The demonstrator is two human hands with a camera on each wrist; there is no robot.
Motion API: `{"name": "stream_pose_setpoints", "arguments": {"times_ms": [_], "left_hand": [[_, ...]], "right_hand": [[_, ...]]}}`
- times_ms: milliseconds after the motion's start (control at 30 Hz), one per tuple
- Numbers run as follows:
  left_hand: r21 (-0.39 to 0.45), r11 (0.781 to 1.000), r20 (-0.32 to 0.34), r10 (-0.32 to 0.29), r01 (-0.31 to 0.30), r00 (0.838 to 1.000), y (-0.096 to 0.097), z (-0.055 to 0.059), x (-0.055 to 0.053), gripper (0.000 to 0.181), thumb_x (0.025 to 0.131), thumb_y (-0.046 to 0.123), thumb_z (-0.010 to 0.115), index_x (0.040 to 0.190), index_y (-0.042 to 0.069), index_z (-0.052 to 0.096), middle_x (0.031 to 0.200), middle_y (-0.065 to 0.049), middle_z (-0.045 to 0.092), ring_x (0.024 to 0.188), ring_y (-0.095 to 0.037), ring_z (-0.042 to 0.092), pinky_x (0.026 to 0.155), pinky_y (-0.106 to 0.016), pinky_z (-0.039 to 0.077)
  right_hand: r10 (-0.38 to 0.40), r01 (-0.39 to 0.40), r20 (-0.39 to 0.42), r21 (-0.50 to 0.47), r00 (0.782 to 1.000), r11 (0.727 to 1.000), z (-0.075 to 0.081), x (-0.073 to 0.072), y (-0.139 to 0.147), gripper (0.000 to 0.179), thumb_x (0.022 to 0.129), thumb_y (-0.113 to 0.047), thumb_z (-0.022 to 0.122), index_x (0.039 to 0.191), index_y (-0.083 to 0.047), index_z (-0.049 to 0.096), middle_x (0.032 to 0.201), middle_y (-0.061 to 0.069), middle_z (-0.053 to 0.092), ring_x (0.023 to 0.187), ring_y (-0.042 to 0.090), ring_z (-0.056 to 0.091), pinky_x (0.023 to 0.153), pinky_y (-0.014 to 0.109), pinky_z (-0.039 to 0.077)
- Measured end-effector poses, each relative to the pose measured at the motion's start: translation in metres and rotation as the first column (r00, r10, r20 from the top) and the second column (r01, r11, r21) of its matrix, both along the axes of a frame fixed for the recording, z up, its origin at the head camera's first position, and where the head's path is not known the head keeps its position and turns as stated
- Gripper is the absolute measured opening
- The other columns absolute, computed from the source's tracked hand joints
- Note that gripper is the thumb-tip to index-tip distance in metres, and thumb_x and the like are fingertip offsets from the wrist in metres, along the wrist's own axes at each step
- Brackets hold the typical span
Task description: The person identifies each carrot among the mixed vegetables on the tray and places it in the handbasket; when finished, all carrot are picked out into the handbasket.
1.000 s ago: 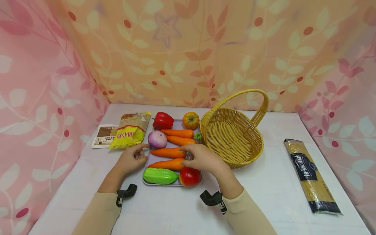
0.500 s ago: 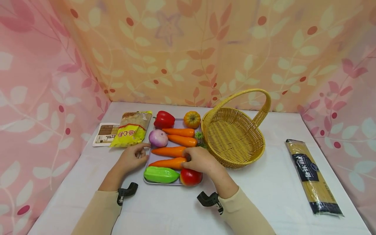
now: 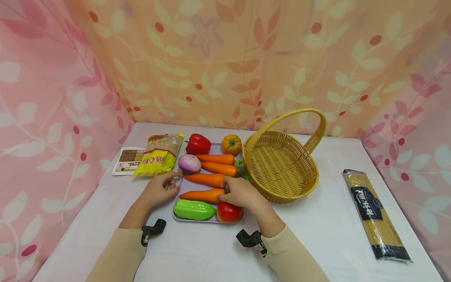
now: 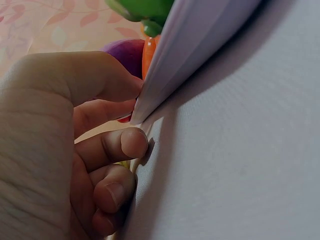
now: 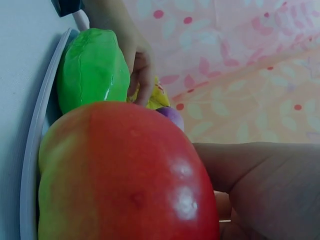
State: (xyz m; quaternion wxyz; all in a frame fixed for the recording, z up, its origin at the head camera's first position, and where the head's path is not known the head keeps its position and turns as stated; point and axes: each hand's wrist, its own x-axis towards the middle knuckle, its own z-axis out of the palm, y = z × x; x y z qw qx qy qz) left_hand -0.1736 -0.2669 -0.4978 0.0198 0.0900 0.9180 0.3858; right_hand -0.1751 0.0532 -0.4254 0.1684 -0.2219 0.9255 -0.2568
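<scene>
In the head view, a lilac tray holds several orange carrots. My right hand pinches the thick end of the third carrot from the back; the leafy top is partly hidden by the hand. The front carrot lies just below it. At the tray's left edge my left hand touches the rim with thumb and forefinger, its other fingers loosely bent, near the purple onion. A red and yellow-green fruit fills much of the right wrist view, in front of a ribbed green vegetable.
A red bell pepper and a small pumpkin sit at the tray's far end. Right of it stands a wicker basket with a tall handle. A yellow food bag lies left, over a flat packet. Packaged pasta lies far right.
My right hand has lowered onto the third carrot and taken hold of it. That carrot has shifted slightly away from me, widening the gap to the front carrot. The left hand stays in place.
</scene>
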Motion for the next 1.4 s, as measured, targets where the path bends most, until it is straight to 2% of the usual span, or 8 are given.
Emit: {"name": "stream_pose_setpoints", "arguments": {"times_ms": [167,267,400,700,900,1000,1233,1400], "left_hand": [[0.006,1.0,-0.008,-0.011,0.011,1.0,0.0,-0.001,-0.001,0.035,0.091,0.02,0.074,0.126,0.021,0.069,0.079,0.001,0.057,0.07,-0.021,0.05,0.061,-0.032,0.039],[0.008,1.0,-0.011,-0.02,0.021,1.0,0.0,-0.001,-0.001,0.035,0.091,0.019,0.074,0.126,0.02,0.069,0.079,0.001,0.056,0.07,-0.021,0.05,0.061,-0.031,0.038],[0.004,1.0,-0.018,-0.024,0.024,1.0,0.0,0.001,-0.001,0.035,0.091,0.019,0.074,0.125,0.019,0.069,0.079,0.002,0.056,0.069,-0.021,0.05,0.061,-0.031,0.038],[0.02,0.999,-0.023,-0.029,0.029,0.999,0.001,0.001,0.0,0.034,0.091,0.018,0.074,0.125,0.02,0.069,0.079,0.002,0.056,0.071,-0.021,0.05,0.062,-0.031,0.039],[0.013,1.0,-0.02,-0.025,0.025,0.999,0.0,0.001,0.0,0.034,0.092,0.018,0.074,0.125,0.02,0.069,0.079,0.002,0.056,0.07,-0.021,0.05,0.062,-0.031,0.039],[0.008,1.0,-0.015,-0.019,0.019,1.0,0.0,0.001,0.0,0.034,0.092,0.019,0.074,0.126,0.019,0.069,0.079,0.002,0.056,0.07,-0.02,0.05,0.062,-0.031,0.039],[0.003,1.0,-0.016,-0.017,0.018,1.0,0.002,0.003,0.002,0.034,0.092,0.018,0.074,0.126,0.019,0.069,0.079,0.002,0.056,0.071,-0.021,0.05,0.063,-0.031,0.038],[0.001,1.0,-0.019,-0.013,0.013,1.0,0.003,0.004,0.002,0.034,0.092,0.018,0.073,0.126,0.019,0.069,0.079,0.002,0.056,0.071,-0.021,0.05,0.063,-0.031,0.039]], "right_hand": [[-0.005,0.006,0.027,-0.04,1.0,0.999,0.001,0.001,0.0,0.035,0.091,-0.037,0.076,0.111,-0.012,0.063,0.083,-0.001,0.061,0.078,0.017,0.059,0.073,0.034,0.05],[0.011,-0.009,0.023,-0.119,1.0,0.993,0.004,0.001,-0.001,0.037,0.09,-0.035,0.078,0.119,-0.015,0.065,0.096,-0.001,0.066,0.087,0.017,0.062,0.08,0.036,0.052],[0.053,-0.063,-0.058,-0.195,0.997,0.979,0.011,0.003,0.0,0.048,0.089,-0.028,0.08,0.133,-0.019,0.065,0.112,-0.002,0.07,0.095,0.016,0.064,0.089,0.034,0.052],[0.069,-0.085,-0.087,-0.201,0.994,0.976,0.036,0.012,0.008,0.014,0.084,-0.026,0.08,0.092,-0.019,0.072,0.077,-0.003,0.058,0.078,0.016,0.056,0.068,0.031,0.048],[0.033,-0.068,-0.163,-0.216,0.986,0.974,0.057,0.027,0.019,0.038,0.081,-0.024,0.081,0.117,-0.014,0.074,0.107,-0.004,0.068,0.1,0.017,0.057,0.086,0.036,0.051],[0.017,-0.068,-0.208,-0.243,0.978,0.968,0.067,0.035,0.025,0.045,0.082,-0.025,0.082,0.123,-0.01,0.073,0.119,-0.001,0.068,0.107,0.018,0.055,0.093,0.039,0.049],[-0.024,-0.102,-0.33,-0.358,0.944,0.928,0.091,0.054,0.043,0.046,0.08,-0.021,0.084,0.123,-0.011,0.073,0.106,-0.007,0.066,0.101,0.013,0.053,0.085,0.035,0.05],[-0.058,-0.137,-0.405,-0.436,0.912,0.89,0.104,0.066,0.06,0.046,0.078,-0.015,0.087,0.122,-0.012,0.073,0.113,-0.009,0.067,0.106,0.011,0.056,0.087,0.034,0.052]]}}
